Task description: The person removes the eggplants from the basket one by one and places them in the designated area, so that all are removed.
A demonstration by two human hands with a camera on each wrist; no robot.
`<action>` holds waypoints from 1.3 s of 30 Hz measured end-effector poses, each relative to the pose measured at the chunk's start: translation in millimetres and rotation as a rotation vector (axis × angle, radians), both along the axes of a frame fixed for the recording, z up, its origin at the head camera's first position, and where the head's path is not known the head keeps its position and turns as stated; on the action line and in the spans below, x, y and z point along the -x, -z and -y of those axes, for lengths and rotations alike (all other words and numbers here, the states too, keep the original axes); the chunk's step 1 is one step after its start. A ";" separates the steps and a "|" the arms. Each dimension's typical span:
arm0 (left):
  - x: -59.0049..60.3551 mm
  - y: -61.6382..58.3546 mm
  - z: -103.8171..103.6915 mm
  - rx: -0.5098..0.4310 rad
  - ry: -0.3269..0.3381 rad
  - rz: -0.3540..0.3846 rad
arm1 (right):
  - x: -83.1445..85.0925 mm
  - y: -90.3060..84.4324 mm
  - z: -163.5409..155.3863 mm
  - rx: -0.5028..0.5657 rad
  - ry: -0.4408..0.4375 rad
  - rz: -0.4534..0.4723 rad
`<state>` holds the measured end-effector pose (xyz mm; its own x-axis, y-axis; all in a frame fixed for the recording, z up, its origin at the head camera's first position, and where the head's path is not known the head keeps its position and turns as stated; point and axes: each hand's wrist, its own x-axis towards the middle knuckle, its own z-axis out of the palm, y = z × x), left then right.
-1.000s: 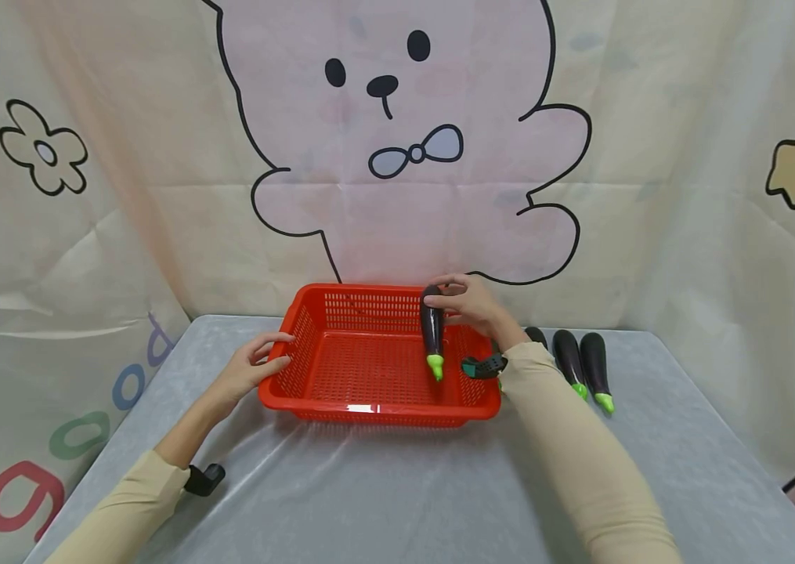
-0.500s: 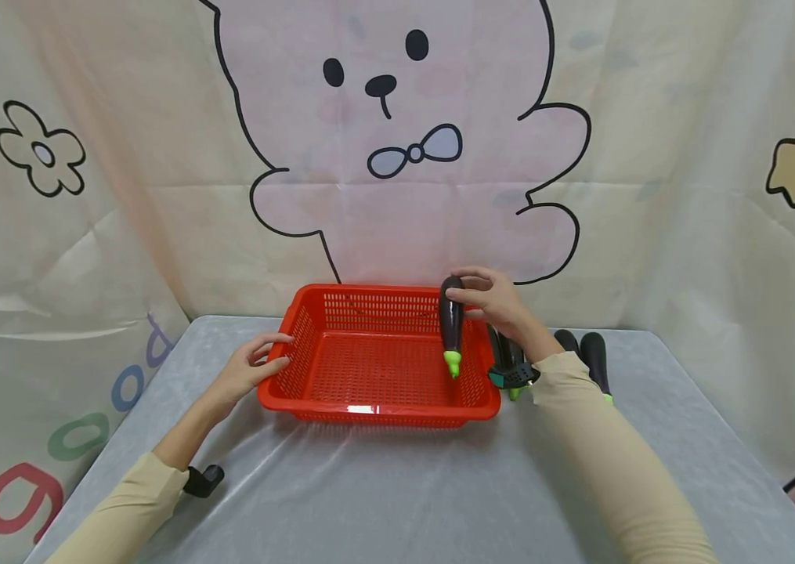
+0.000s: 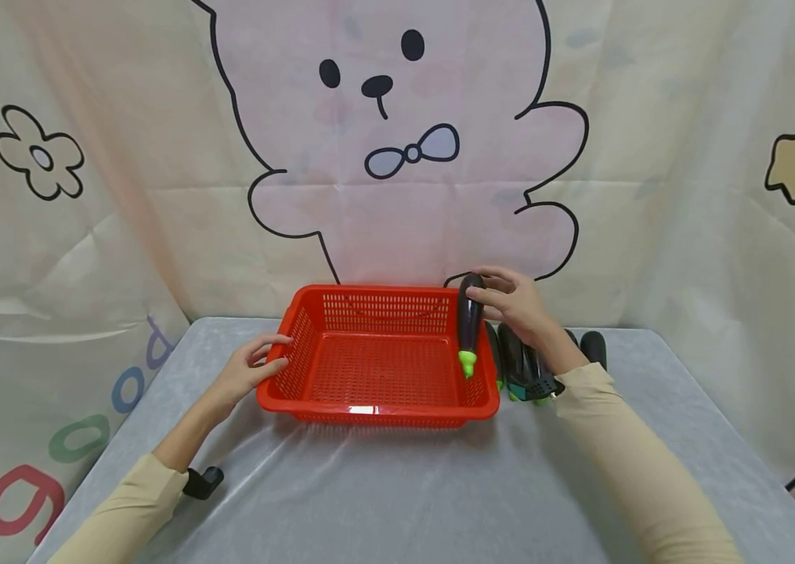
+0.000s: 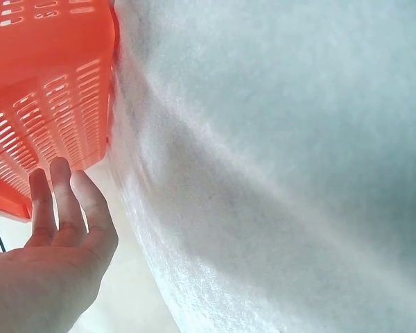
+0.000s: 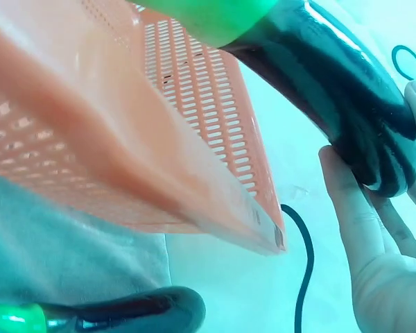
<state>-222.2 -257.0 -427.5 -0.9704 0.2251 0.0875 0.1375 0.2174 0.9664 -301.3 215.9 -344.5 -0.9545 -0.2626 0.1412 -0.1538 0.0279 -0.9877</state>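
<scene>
A red perforated plastic basket (image 3: pixel 383 376) sits on the table. My left hand (image 3: pixel 245 372) grips its left rim; in the left wrist view, several fingers (image 4: pixel 69 208) lie against the outer side wall. My right hand (image 3: pixel 517 305) pinches a dark purple eggplant (image 3: pixel 470 313) by its rounded end, above the basket's right side. Its bright green stem end points down. In the right wrist view, the held eggplant (image 5: pixel 333 90) is tilted, with thumb and fingers around the blunt end. Several more eggplants (image 3: pixel 510 352) lie right of the basket, partly hidden by my right wrist.
A grey cloth covers the table (image 3: pixel 397 493). Behind it hangs a curtain (image 3: pixel 411 227) printed with a bear. A black wrist strap (image 3: pixel 203 482) is on my left forearm, and another strap (image 3: pixel 536 388) is on my right wrist.
My right hand has carried the eggplant to the right, from over the basket's inside toward its right wall. The left hand and the basket have stayed in place.
</scene>
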 end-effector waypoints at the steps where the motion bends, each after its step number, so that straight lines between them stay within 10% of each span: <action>1: 0.0 0.2 0.1 -0.001 0.001 0.001 | -0.9 0.2 -1.9 0.009 0.006 0.000; 39: 2.3 1.4 0.1 -0.019 0.015 0.007 | -37.3 19.9 -141.5 -0.017 0.150 -0.029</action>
<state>-224.5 -257.1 -428.9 -0.9676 0.2376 0.0855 0.1341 0.1966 0.9713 -263.9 357.4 -364.5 -0.9789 -0.1197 0.1659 -0.1749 0.0689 -0.9822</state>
